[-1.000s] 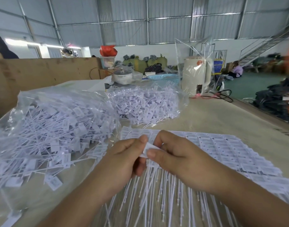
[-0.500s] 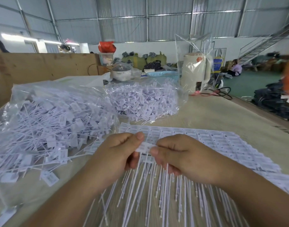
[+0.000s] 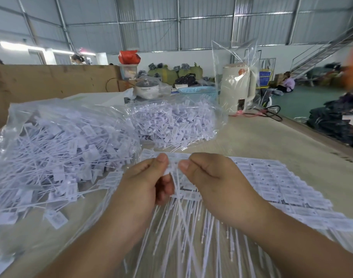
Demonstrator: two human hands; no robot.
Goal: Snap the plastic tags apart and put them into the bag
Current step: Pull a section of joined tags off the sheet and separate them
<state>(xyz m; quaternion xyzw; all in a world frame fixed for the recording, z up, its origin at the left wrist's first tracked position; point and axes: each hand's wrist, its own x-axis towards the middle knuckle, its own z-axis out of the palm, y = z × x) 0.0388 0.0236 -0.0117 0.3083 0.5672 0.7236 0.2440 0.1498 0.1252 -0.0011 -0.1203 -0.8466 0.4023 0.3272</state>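
Note:
My left hand (image 3: 143, 185) and my right hand (image 3: 213, 177) are close together above the table, each pinching the head of a white plastic tag (image 3: 172, 167) between thumb and forefinger. The thin tails of the held tags hang down between my hands. Under and to the right of my hands lies a long strip of joined white tags (image 3: 275, 183), their tails pointing toward me. A large clear bag (image 3: 51, 149) full of loose separated tags lies at the left, its mouth facing my hands.
A second clear bag of tags (image 3: 175, 121) lies behind the first. Farther back stand a cream appliance in plastic wrap (image 3: 237, 87), a pot (image 3: 147, 88), a blue basket (image 3: 197, 90) and a cardboard wall (image 3: 51, 81). Dark clothing (image 3: 335, 121) is piled at the right.
My thumbs have drawn slightly apart on the pinched tags, opening a small gap between the two heads. The view has tipped a little, so my hands sit slightly lower in it.

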